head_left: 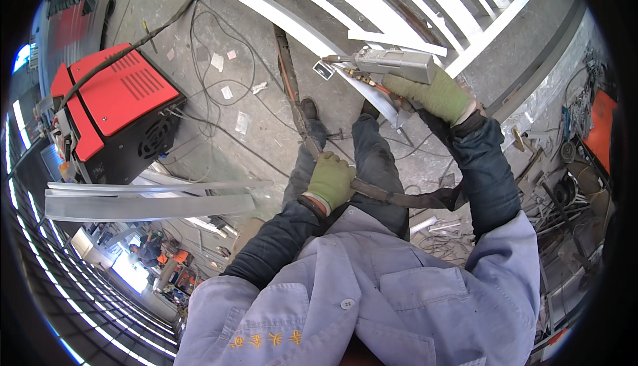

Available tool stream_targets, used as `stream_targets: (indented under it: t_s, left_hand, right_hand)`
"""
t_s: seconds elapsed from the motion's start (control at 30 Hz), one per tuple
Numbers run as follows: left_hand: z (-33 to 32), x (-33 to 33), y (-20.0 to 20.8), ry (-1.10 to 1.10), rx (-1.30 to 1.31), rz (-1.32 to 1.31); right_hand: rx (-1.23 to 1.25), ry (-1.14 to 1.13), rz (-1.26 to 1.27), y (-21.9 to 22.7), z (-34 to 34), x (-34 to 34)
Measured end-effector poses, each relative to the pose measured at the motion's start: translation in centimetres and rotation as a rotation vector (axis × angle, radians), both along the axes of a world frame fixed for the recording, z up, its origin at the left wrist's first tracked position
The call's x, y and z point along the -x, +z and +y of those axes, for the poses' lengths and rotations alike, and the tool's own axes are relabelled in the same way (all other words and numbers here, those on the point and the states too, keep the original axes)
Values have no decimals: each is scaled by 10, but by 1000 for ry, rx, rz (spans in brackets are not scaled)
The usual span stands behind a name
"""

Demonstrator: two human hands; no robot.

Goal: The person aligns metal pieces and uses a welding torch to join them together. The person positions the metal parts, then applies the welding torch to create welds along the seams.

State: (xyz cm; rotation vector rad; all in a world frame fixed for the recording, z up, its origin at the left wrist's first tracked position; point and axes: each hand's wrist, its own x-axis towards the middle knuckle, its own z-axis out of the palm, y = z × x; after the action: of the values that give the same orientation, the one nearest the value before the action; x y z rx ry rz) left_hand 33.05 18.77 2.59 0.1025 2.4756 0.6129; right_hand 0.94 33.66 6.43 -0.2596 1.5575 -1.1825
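Observation:
My left hand (330, 181), in a green glove, is closed around a thick dark sheathed hose (380, 192) in front of my legs. The hose runs from there up the floor one way and toward my right arm the other. Out ahead to the right, my gloved right hand (435, 93) grips a handheld welding gun (393, 62) with a grey boxy body. Its narrow nozzle points left, close to the open end of a square metal tube (323, 69). Whether the nozzle touches the tube, I cannot tell. My right fingers are partly hidden by the glove's angle.
A red and black machine (119, 93) stands at the left. Long white metal bars (292, 15) form a frame ahead. Thin cables (219, 30) and paper scraps lie on the concrete floor. Clear plastic-looking strips (149, 206) jut in at left. Scrap metal (571, 213) piles up at right.

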Motion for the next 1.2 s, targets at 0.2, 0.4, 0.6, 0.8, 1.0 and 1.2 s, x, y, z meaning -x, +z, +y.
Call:
stream_targets:
  t_s: [0.2, 0.4, 0.6, 0.8, 1.0, 1.2]
  left_hand:
    - [3, 3, 1, 31, -13, 7]
    - [4, 11, 7, 14, -22, -52]
    - [6, 9, 5, -9, 9, -44]
    - [7, 9, 4, 4, -3, -1]
    - [10, 16, 9, -7, -13, -13]
    - [11, 24, 14, -47, 11, -54]
  right_hand:
    - [-18, 41, 79, -3, 0, 1]
    - [9, 57, 145, -1, 1, 4]
    - [13, 36, 137, -3, 3, 2]
    - [-6, 52, 135, 1, 6, 5]
    - [-33, 89, 132, 2, 7, 8]
    - [-17, 80, 144, 4, 8, 9]
